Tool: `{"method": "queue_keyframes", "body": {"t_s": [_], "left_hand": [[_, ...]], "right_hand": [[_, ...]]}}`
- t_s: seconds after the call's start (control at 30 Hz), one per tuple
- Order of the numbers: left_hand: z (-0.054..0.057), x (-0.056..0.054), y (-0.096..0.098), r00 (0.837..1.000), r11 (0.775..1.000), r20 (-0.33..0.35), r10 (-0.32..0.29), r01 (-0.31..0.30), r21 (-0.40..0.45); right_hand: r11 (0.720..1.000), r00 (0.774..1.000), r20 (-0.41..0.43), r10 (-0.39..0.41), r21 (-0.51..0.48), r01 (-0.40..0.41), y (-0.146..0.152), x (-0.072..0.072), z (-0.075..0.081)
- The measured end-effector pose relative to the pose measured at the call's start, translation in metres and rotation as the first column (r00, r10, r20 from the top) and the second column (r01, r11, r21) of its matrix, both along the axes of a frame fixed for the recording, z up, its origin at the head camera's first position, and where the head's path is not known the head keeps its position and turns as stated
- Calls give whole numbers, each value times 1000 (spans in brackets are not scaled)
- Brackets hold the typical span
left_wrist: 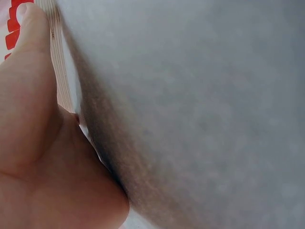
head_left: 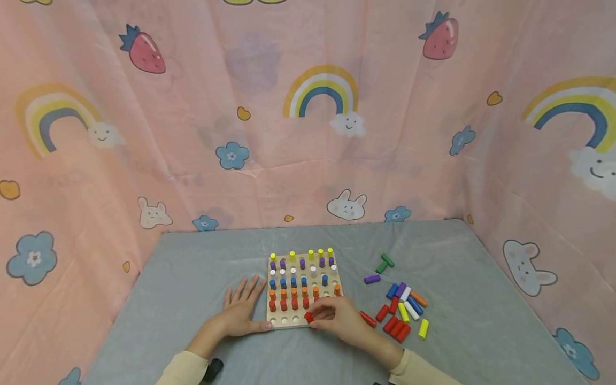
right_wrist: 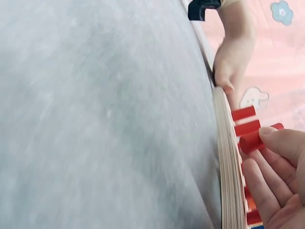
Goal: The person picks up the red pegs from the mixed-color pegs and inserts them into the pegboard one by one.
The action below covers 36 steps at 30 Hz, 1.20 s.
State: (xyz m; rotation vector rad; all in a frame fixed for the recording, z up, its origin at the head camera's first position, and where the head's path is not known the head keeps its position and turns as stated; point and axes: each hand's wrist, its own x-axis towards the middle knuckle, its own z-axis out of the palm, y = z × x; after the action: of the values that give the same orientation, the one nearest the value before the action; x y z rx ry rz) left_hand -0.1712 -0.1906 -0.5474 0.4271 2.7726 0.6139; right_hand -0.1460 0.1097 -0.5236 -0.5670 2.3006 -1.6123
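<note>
A wooden pegboard (head_left: 290,323) lies on the table with rows of yellow, purple, white, blue, orange and red pegs standing in it; some holes between them show bare. Over the front row, my right hand (head_left: 340,320) pinches a red peg (right_wrist: 252,140) between thumb and fingers, the peg tilted close above the board. Standing red pegs (right_wrist: 244,113) show just beyond it in the right wrist view. My left hand (head_left: 239,316) rests flat on the cloth left of the board, fingers spread, its thumb (left_wrist: 34,28) at the front left corner.
Right of the board lie loose pegs: several red pegs (head_left: 391,324), two green pegs (head_left: 382,267), a purple peg (head_left: 372,279), yellow pegs (head_left: 423,329), and blue, white and orange ones in a cluster. Grey cloth (head_left: 202,272) covers the table; a pink patterned curtain (head_left: 269,198) hangs behind.
</note>
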Motion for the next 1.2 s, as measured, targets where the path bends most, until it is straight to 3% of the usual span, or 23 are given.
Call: {"method": "queue_keyframes", "body": {"t_s": [0.3,0.7,1.2], "left_hand": [[-2,0,0,1000,1000,-8,-1,1,-1],[4,3,1,1000,999,-9,-6,6,41],[2,2,-1,1000,1000,-23,-9,9,28]], "right_hand": [[999,1000,-19,0,-36,-1,-22,-1,-3],[995,995,-57,-76,-74,71,-50,2,2],[994,988,-148,-44,-106,29,-69,-1,-8]]}}
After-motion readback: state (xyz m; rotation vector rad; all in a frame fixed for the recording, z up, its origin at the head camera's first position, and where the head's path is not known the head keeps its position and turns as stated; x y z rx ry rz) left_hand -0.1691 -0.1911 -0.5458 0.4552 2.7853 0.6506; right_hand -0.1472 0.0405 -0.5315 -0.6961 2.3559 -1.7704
